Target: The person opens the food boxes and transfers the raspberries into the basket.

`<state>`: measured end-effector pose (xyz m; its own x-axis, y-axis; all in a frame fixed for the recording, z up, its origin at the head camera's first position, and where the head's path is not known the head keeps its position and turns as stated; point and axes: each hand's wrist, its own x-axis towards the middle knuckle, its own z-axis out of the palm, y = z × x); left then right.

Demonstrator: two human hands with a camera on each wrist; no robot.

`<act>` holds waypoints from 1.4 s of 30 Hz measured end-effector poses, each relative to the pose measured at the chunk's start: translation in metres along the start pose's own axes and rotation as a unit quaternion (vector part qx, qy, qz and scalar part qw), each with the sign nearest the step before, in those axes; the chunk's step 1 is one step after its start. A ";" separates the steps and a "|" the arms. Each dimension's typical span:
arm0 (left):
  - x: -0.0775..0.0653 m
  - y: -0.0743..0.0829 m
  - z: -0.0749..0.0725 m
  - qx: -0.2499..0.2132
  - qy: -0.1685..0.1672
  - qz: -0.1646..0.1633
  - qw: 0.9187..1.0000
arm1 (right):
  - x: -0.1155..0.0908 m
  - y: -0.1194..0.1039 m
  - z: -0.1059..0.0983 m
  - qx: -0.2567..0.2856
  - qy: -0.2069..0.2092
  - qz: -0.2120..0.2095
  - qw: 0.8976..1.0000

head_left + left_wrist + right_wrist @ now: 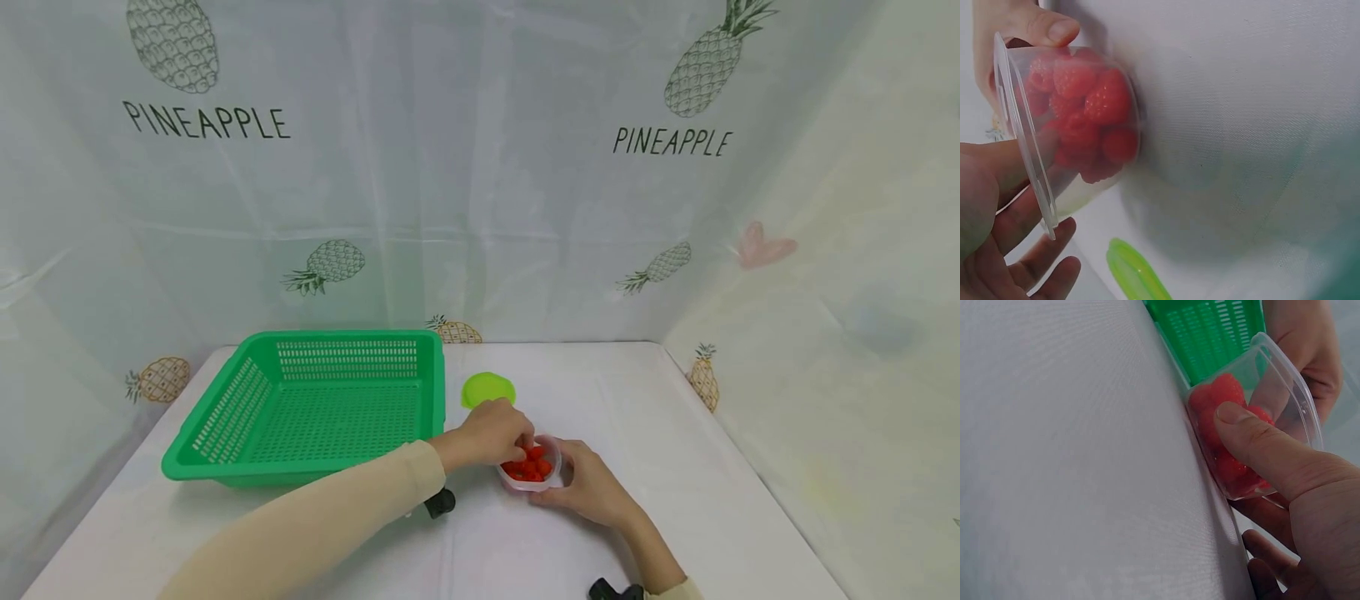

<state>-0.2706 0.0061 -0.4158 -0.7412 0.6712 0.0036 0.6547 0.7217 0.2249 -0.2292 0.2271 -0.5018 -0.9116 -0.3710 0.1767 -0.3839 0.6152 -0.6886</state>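
Observation:
A clear plastic tub [1094, 194] with a flared rim stands on the white-covered table, holding several red raspberries [1107, 103]. My right hand [592, 487] grips the tub from the right, its thumb [1254, 437] along the near wall. From the left, my left hand [486, 435] reaches over the rim, thumb and forefinger down among the raspberries. Its other fingers [1054, 275] stay loosely bent outside the tub. The left fingertips are partly hidden by fruit and wall, so I cannot tell whether they pinch a raspberry.
A large green basket [435, 392] with slotted walls stands to the left of the tub. Behind the left hand lies a lime-green lid [487, 388]. A pineapple-print curtain [480, 208] hangs along the back and sides of the table [675, 433].

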 end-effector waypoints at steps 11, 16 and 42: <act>-0.001 -0.013 -0.011 -0.049 0.012 0.000 0.999 | 0.001 0.002 0.001 0.010 -0.005 0.004 1.000; -0.007 -0.024 -0.033 -0.063 0.025 0.011 0.998 | 0.001 0.002 0.000 0.007 -0.005 0.002 1.000; -0.079 -0.131 -0.118 -0.119 0.065 -0.028 0.990 | 0.000 -0.003 0.001 0.016 -0.009 0.030 0.999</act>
<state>-0.3152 -0.1616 -0.3308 -0.7987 0.5922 0.1071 0.5696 0.6866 0.4518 -0.2278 0.2247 -0.5002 -0.9300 -0.3465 0.1224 -0.3235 0.6140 -0.7199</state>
